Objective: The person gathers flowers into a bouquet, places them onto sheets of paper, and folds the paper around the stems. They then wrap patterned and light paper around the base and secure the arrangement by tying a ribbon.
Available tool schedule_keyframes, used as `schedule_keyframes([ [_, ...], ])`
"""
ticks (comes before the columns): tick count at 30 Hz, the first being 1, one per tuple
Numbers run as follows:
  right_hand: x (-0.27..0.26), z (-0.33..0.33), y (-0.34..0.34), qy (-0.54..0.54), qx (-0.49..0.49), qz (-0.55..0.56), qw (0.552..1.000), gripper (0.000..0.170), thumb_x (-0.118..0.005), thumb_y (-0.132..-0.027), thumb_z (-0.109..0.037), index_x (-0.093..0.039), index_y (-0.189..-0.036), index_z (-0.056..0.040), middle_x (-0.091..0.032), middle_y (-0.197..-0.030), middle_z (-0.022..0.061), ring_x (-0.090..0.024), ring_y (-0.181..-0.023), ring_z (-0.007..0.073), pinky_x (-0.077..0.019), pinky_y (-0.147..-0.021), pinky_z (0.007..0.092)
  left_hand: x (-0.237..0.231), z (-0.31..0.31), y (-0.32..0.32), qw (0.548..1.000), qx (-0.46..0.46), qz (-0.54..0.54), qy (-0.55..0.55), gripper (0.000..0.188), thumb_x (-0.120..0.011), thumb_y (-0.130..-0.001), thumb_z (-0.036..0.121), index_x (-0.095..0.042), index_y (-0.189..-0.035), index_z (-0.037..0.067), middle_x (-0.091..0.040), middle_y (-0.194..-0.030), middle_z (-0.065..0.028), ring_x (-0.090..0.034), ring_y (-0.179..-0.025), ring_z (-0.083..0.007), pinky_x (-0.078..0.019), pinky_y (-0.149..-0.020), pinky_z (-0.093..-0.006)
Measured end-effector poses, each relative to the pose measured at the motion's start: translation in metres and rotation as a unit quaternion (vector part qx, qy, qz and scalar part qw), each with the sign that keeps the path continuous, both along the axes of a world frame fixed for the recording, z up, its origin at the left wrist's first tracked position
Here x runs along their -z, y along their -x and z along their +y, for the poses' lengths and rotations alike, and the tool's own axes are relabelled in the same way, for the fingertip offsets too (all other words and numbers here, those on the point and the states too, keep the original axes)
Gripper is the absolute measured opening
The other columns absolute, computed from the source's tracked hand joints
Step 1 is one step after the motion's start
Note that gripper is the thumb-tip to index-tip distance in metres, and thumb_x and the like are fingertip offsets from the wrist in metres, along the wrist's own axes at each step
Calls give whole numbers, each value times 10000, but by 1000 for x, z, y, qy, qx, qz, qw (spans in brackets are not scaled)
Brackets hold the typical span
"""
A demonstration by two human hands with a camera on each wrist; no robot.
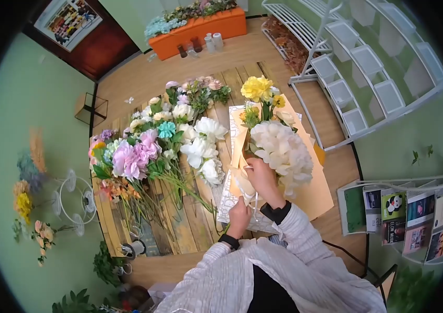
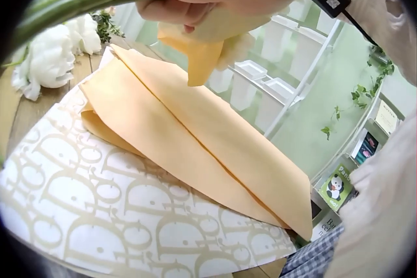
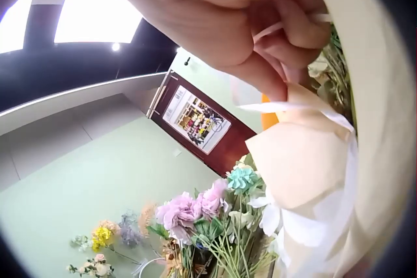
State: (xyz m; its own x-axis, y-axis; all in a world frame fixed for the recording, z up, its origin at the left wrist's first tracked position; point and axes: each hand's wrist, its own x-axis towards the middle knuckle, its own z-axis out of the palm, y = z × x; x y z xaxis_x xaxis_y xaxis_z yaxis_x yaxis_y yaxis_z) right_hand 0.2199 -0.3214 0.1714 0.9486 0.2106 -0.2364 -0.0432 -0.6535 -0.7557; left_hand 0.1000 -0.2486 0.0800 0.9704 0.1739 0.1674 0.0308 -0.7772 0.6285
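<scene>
A bouquet of yellow flowers (image 1: 257,88) and a big cream bloom (image 1: 283,151) is held over the table, partly wrapped in peach paper (image 1: 239,146). My left hand (image 1: 239,218) grips its lower end; thick green stems (image 2: 91,3) come out of the fist in the left wrist view. Higher up the bundle, my right hand (image 1: 263,180) pinches a white ribbon (image 3: 296,106) between thumb and fingers. The ribbon loops down past the peach wrap (image 3: 303,160). Beneath lie peach sheets (image 1: 318,190) on white patterned paper (image 2: 117,219).
Loose artificial flowers cover the left of the wooden table (image 1: 190,224), among them pink peonies (image 1: 135,156) and white peonies (image 1: 203,146). A wire spool (image 1: 134,249) sits at the near left corner. White shelving (image 1: 336,88) and a magazine rack (image 1: 404,214) stand at the right.
</scene>
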Motion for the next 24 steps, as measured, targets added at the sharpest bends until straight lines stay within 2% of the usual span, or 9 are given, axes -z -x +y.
schedule_keyframes([
  [2, 2, 0, 8, -60, 37, -18, 997, 194, -441, -777, -136, -528, -895, -9, -562, -781, 179, -541, -763, 326, -419, -646, 370, 2, -2, 2, 998, 11, 47, 27, 315, -543, -669, 50, -433, -935, -78, -508, -566, -203, -520, -507, -342, -410, -462, -394],
  [6, -35, -8, 17, -21, -13, -64, 998, 199, -416, -786, -105, -531, -928, -24, -556, -768, 164, -535, -743, 324, -411, -649, 369, 7, -4, 1, 996, 3, 48, 77, 312, -524, -691, 40, -428, -964, -77, -515, -585, -215, -524, -524, -355, -414, -473, -399],
  [8, -56, -20, 36, -73, -46, -172, 981, 200, -426, -784, -82, -530, -946, -30, -551, -735, 143, -529, -703, 306, -410, -634, 353, -1, -6, -2, 994, 5, 34, 106, 324, -508, -665, 16, -425, -974, -38, -509, -578, -195, -522, -520, -348, -419, -465, -398],
  [12, -76, -60, 61, -33, -113, -288, 950, 160, -456, -772, -66, -558, -887, -22, -551, -701, 120, -542, -640, 250, -417, -586, 318, -18, -12, -19, 986, -10, 33, 165, 299, -485, -693, 13, -421, -984, -24, -519, -611, -214, -523, -554, -374, -421, -488, -415],
  [14, -68, -79, 67, -128, -78, -83, 985, 128, -485, -752, -51, -588, -824, -24, -568, -683, 99, -556, -604, 194, -422, -555, 277, -19, -15, -26, 974, -12, 56, 217, 221, -475, -755, 61, -439, -955, -26, -530, -642, -227, -524, -581, -385, -415, -498, -416],
  [18, 36, -97, 62, -210, 22, 63, 975, 154, -471, -771, -65, -605, -819, -6, -607, -762, 96, -555, -633, 122, -429, -596, 254, 0, -24, -34, 957, -46, 25, 284, 196, -469, -813, 164, -490, -851, -27, -517, -583, -181, -545, -530, -293, -407, -480, -353],
  [20, 63, -91, 65, -121, 43, 42, 991, 151, -475, -758, -55, -606, -816, -7, -608, -727, 94, -563, -639, 145, -436, -614, 252, 21, -19, -31, 939, -39, 124, 318, 320, -446, -839, 296, -489, -770, -14, -486, -516, -109, -492, -444, -178, -378, -431, -297],
  [22, 87, -95, 69, -94, 32, 27, 995, 160, -478, -758, -83, -597, -837, -11, -605, -739, 88, -570, -653, 154, -437, -625, 248, 32, -11, -30, 918, -46, 177, 352, 346, -446, -836, 323, -492, -757, -10, -495, -529, -120, -494, -439, -200, -376, -424, -306],
  [24, 94, -102, 72, 102, -32, 58, 993, 193, -500, -747, -124, -579, -883, -12, -592, -725, 87, -570, -658, 179, -440, -629, 261, 24, -2, -30, 892, -52, 232, 384, 372, -447, -834, 351, -495, -744, -6, -505, -542, -131, -497, -434, -221, -373, -418, -314],
])
